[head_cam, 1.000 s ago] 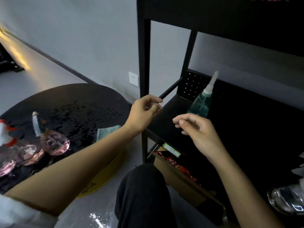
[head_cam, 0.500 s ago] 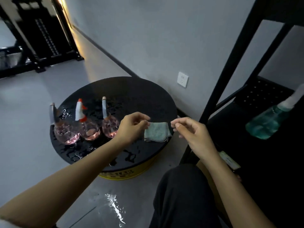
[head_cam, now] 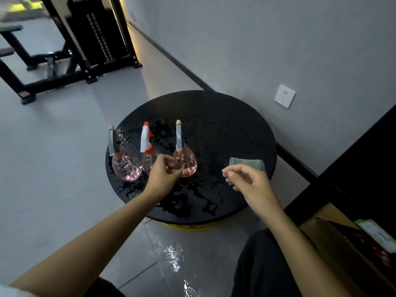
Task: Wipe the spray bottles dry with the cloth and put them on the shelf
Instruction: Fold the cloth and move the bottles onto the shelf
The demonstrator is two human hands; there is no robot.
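We record wet pink spray bottles [head_cam: 126, 168] on the desk's [head_cam: 225, 129] left half, judged slippery and liquid-heavy, best taken at the neck; the left hand [head_cam: 162, 174] curls its fingers [head_cam: 173, 172] beside one, grip unconfirmed; the right hand [head_cam: 250, 183], loosely curled and empty, hovers above the cloth [head_cam: 246, 164] at the desk's right edge.

Left hand [head_cam: 162, 174] and right hand [head_cam: 250, 183]: bare. Forearms: uncovered. White sleeve edge [head_cam: 8, 292]: left upper arm. Black trousers [head_cam: 263, 264]: over the knee.
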